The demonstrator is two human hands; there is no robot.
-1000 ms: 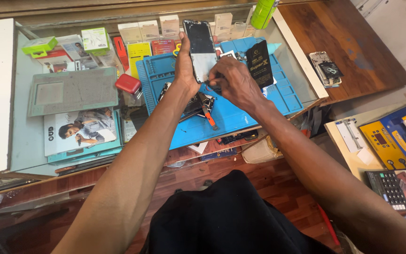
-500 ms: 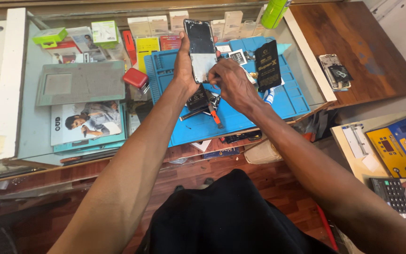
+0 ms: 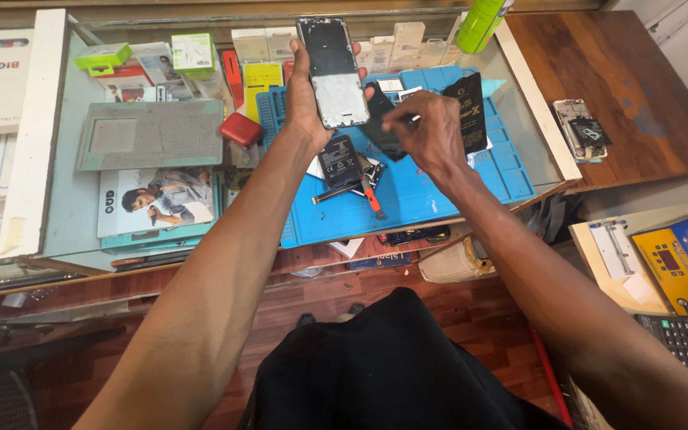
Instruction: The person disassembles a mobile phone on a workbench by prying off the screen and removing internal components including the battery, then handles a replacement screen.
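**Head view: an opened phone held up over the blue repair mat**

Head camera looks down on our two bare arms reaching across a glass counter, and we take the blue silicone repair mat (image 3: pixel 447 191) as our landmark, reading from left to right.

Well left of the mat lies a grey rectangular perforated pad (image 3: pixel 149 135), flat on the glass, and just off the mat's left edge sits a small red rounded case (image 3: pixel 241 130), out of the way of the hands.

Above the mat's upper left part, our left hand (image 3: pixel 306 103) is closed around the lower half of a black-framed opened phone body with a pale inner plate (image 3: pixel 330 73). We hold it upright with the open face turned toward us, probably so that its inside can be seen and reached.

On the mat below that phone rest a small black rectangular module (image 3: pixel 339 161) and an orange-handled hand tool (image 3: pixel 371 197), both lying close in front of us within easy reach.

Over the mat's middle, our right hand (image 3: pixel 428 131) pinches a thin black flat part (image 3: pixel 381 127) between thumb and fingers, just beside the phone's right edge; we cannot tell whether the part touches the phone.

Against the mat's far right portion leans a black flat battery-like pack (image 3: pixel 470 111).
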